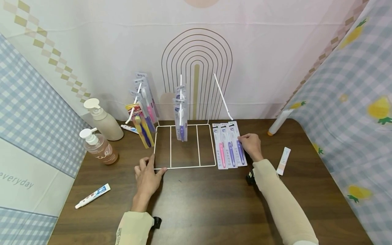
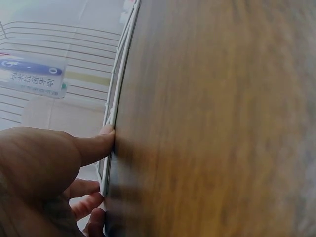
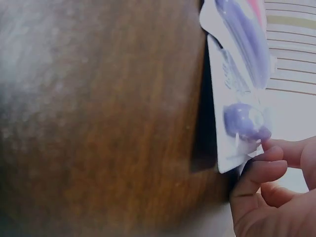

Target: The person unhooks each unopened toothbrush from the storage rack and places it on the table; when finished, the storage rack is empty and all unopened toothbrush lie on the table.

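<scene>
A white wire rack (image 1: pixel 183 166) stands on the brown table (image 1: pixel 202 204), with toothbrush packs hanging on its left hook (image 1: pixel 144 102) and middle hook (image 1: pixel 180 115). Its right hook (image 1: pixel 222 97) is bare. My left hand (image 1: pixel 157 163) presses the rack's front-left corner, and in the left wrist view its thumb (image 2: pixel 101 140) touches the wire (image 2: pixel 118 84). Three toothbrush packs (image 1: pixel 229 146) lie flat just right of the rack. My right hand (image 1: pixel 242 139) pinches the far right edge of the outermost pack (image 3: pixel 237 123), which holds a purple brush.
Two pump bottles (image 1: pixel 102 119) (image 1: pixel 98 146) stand at the left. A toothpaste tube (image 1: pixel 93 195) lies front left, another (image 1: pixel 130 128) behind the rack's left side. A small tube (image 1: pixel 283 160) and a white tube (image 1: pixel 278 123) lie at the right. Patterned cloth walls surround the table.
</scene>
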`<action>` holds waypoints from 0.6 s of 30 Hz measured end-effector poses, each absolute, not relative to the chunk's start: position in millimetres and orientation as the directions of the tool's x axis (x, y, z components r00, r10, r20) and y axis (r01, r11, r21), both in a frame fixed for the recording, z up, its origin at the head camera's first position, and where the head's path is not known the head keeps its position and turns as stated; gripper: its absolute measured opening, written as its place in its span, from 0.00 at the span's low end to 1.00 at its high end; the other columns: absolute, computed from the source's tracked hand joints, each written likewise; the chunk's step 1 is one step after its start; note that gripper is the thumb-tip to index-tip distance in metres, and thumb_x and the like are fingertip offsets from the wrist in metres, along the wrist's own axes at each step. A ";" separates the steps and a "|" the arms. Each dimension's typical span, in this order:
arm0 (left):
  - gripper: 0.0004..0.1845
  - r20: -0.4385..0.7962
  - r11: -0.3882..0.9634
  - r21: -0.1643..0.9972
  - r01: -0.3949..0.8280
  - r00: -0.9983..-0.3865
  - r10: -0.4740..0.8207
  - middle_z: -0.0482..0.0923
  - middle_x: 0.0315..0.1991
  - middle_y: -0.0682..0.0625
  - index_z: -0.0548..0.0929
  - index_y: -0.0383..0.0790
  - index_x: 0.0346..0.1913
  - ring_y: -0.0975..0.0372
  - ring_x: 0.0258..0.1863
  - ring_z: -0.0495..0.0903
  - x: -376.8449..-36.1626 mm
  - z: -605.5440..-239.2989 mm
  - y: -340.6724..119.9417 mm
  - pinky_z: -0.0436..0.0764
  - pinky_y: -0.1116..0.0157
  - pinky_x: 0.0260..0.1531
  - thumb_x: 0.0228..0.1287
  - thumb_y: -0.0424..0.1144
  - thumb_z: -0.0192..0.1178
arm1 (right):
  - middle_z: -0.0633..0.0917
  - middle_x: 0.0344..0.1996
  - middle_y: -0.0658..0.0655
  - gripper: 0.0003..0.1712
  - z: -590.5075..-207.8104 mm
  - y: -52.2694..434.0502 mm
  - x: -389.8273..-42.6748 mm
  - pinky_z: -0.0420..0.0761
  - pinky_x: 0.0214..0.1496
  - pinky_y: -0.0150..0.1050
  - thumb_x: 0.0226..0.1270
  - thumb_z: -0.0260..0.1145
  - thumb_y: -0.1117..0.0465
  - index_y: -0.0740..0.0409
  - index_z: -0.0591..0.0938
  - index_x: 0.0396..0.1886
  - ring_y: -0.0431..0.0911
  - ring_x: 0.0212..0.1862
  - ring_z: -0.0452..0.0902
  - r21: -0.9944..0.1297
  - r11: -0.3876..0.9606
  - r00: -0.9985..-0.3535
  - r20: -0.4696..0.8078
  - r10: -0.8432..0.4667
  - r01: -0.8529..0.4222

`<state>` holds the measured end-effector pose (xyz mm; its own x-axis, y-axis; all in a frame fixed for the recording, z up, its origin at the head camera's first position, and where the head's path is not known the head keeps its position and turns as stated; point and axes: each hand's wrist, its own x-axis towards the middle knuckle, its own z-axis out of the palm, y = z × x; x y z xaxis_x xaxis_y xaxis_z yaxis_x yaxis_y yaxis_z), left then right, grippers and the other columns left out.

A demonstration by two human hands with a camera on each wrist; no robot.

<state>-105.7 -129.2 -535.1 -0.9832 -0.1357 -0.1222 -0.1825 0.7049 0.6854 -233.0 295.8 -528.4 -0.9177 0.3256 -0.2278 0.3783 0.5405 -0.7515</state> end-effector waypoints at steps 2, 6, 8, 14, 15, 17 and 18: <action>0.46 -0.121 0.705 0.686 -0.182 -0.983 -0.136 0.59 0.82 0.31 0.61 0.36 0.92 0.34 0.67 0.59 -105.7 -535.3 -129.4 0.65 0.35 0.69 0.82 0.48 0.70 | 0.94 0.43 0.63 0.22 -529.0 295.7 -233.1 0.80 0.40 0.40 0.83 0.69 0.52 0.69 0.94 0.53 0.48 0.40 0.85 -0.749 0.547 -0.919 -0.221 0.326 0.374; 0.46 -0.116 0.702 0.690 -0.179 -0.984 -0.138 0.59 0.82 0.31 0.61 0.36 0.91 0.33 0.68 0.59 -105.9 -536.3 -129.6 0.65 0.34 0.70 0.82 0.48 0.71 | 0.94 0.41 0.62 0.19 -533.3 296.3 -233.7 0.80 0.39 0.39 0.81 0.72 0.53 0.67 0.95 0.50 0.48 0.39 0.84 -0.751 0.555 -0.923 -0.197 0.329 0.358; 0.46 -0.112 0.700 0.692 -0.178 -0.984 -0.140 0.59 0.81 0.32 0.62 0.36 0.91 0.33 0.68 0.59 -106.0 -536.9 -129.7 0.65 0.34 0.70 0.82 0.48 0.71 | 0.93 0.45 0.64 0.19 -526.8 290.8 -228.0 0.79 0.42 0.39 0.81 0.71 0.55 0.69 0.94 0.52 0.49 0.42 0.84 -0.755 0.552 -0.925 -0.194 0.326 0.352; 0.46 -0.113 0.701 0.691 -0.179 -0.984 -0.140 0.59 0.81 0.32 0.61 0.36 0.91 0.33 0.68 0.59 -106.3 -536.5 -129.6 0.65 0.34 0.70 0.82 0.48 0.71 | 0.94 0.48 0.67 0.20 -525.4 286.4 -226.3 0.79 0.45 0.40 0.82 0.69 0.55 0.69 0.93 0.53 0.52 0.44 0.85 -0.741 0.573 -0.923 -0.168 0.346 0.350; 0.46 -0.116 0.701 0.690 -0.181 -0.983 -0.139 0.59 0.82 0.32 0.61 0.36 0.92 0.33 0.68 0.59 -106.4 -536.3 -129.6 0.65 0.34 0.70 0.82 0.48 0.70 | 0.94 0.49 0.67 0.20 -526.6 286.8 -227.0 0.80 0.45 0.40 0.82 0.70 0.55 0.69 0.94 0.53 0.52 0.45 0.86 -0.740 0.574 -0.922 -0.168 0.349 0.352; 0.46 -0.123 0.701 0.689 -0.184 -0.983 -0.137 0.59 0.82 0.32 0.61 0.36 0.92 0.33 0.68 0.58 -106.5 -535.7 -129.3 0.65 0.34 0.71 0.82 0.48 0.70 | 0.94 0.50 0.67 0.20 -530.9 289.8 -230.0 0.80 0.45 0.40 0.81 0.70 0.54 0.69 0.93 0.54 0.52 0.45 0.86 -0.740 0.570 -0.920 -0.176 0.350 0.358; 0.46 -0.124 0.700 0.690 -0.185 -0.983 -0.137 0.59 0.82 0.32 0.61 0.36 0.92 0.33 0.68 0.58 -106.4 -535.2 -128.9 0.65 0.34 0.71 0.82 0.48 0.70 | 0.94 0.48 0.66 0.20 -535.8 293.3 -233.6 0.80 0.44 0.39 0.81 0.70 0.54 0.68 0.94 0.53 0.51 0.44 0.86 -0.737 0.573 -0.921 -0.177 0.348 0.358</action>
<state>-106.4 -128.9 -535.2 -0.9828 -0.1367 -0.1244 -0.1847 0.6996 0.6902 -233.6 293.3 -535.8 -0.9206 0.3483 -0.1766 0.3582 0.5727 -0.7374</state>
